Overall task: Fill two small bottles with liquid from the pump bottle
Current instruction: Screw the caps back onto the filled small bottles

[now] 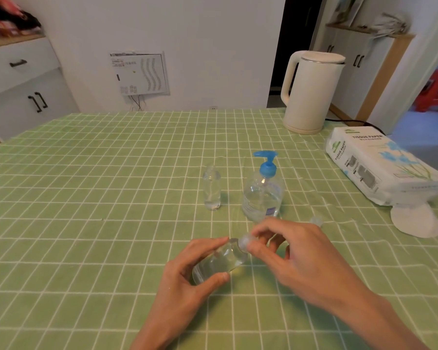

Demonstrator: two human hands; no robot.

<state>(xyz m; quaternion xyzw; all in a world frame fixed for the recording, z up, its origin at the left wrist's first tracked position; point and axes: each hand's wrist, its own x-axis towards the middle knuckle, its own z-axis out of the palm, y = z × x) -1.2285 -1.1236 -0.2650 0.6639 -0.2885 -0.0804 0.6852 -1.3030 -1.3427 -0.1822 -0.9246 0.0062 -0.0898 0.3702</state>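
A clear pump bottle (pixel 262 195) with a blue pump head stands near the middle of the green checked table. To its left a small clear bottle (pixel 211 189) stands upright. My left hand (pixel 187 274) grips a second small clear bottle (pixel 220 261), tilted with its neck pointing right. My right hand (pixel 296 251) pinches the clear cap (pixel 245 242) at that bottle's neck. Another small clear cap (pixel 316 220) lies on the cloth just beyond my right hand.
A cream electric kettle (pixel 311 92) stands at the back right with its cord trailing behind. A pack of tissue paper (pixel 379 165) lies at the right edge, with a white round pad (pixel 415 221) in front of it. White cabinets stand at the left.
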